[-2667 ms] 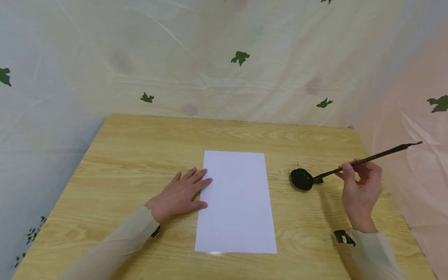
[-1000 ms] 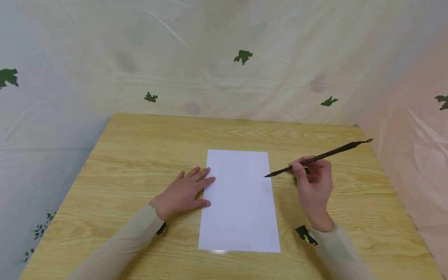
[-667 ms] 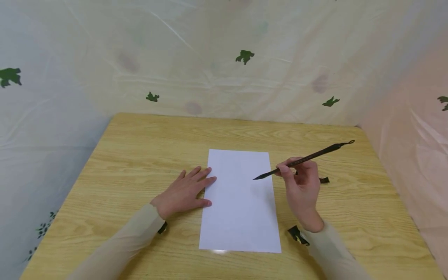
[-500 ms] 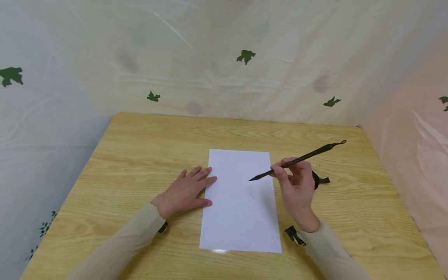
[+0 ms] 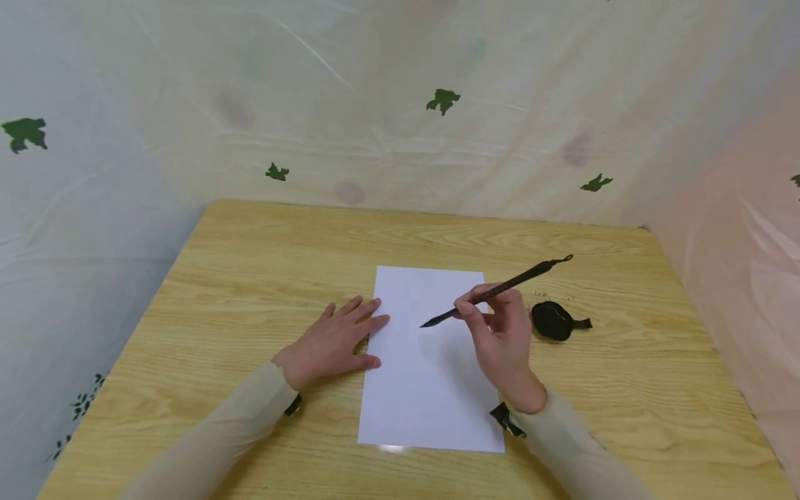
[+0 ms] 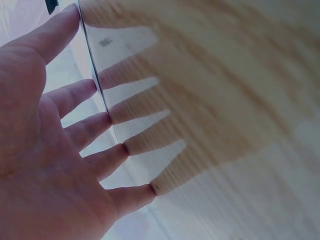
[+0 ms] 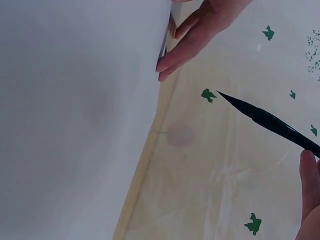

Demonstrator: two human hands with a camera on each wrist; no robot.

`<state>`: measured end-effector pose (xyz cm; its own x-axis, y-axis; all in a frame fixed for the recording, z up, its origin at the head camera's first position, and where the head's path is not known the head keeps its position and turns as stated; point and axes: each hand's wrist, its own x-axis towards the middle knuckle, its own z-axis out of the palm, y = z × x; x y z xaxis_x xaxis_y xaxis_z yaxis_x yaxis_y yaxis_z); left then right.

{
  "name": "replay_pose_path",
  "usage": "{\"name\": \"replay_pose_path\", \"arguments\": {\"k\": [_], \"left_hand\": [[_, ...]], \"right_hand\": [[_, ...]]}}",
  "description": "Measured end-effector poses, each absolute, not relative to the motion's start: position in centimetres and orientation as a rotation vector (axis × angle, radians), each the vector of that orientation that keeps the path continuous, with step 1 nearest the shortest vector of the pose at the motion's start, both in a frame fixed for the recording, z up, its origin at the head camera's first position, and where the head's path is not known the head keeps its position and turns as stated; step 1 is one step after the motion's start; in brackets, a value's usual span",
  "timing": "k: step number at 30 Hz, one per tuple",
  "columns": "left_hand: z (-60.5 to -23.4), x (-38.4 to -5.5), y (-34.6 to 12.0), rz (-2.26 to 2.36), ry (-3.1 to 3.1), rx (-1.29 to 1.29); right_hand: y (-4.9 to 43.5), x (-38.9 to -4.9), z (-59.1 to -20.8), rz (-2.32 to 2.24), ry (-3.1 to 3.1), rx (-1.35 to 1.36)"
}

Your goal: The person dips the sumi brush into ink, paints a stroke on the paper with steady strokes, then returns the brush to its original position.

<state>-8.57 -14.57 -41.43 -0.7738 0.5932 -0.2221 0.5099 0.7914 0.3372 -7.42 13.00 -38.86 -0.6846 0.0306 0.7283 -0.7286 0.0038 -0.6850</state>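
Observation:
A blank white sheet of paper lies on the wooden table in the head view. My left hand rests at its left side with fingers spread, the thumb and nearest fingertips on the paper's edge. In the left wrist view the fingertips of that hand meet the glossy tabletop. My right hand pinches a dark writing brush between thumb and fingers, slanted with its tip to the lower left. The right wrist view has the pointed brush tip held off the sheet, its bristles black.
Right of the paper sits a small round black ink dish with a short dark tab on its right. Dark specks dot the wooden table behind it. A pale curtain with green bird shapes stands around the table's back and sides.
My right hand has carried the brush left, from the ink dish to above the middle of the paper. The dish shows fully again. My left hand stays at the paper's edge.

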Motion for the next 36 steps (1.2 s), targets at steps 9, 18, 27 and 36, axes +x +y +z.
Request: {"name": "replay_pose_path", "arguments": {"k": [9, 18, 27, 36], "left_hand": [[-41.5, -8.7, -14.4, 0.364, 2.667, 0.820], [-41.5, -8.6, -14.5, 0.393, 2.657, 0.803], [-41.5, -8.7, -14.4, 0.396, 2.657, 0.807], [-41.5, -8.7, -14.5, 0.412, 2.646, 0.796]], "right_hand": [[11.7, -7.4, -39.3, 1.709, -1.807, 0.743], [10.5, -7.7, -39.7, 1.720, -1.818, 0.769], [9.5, -8.0, -40.3, 1.700, -1.871, 0.764], [8.9, -8.1, -40.7, 1.661, -1.909, 0.774]]}}
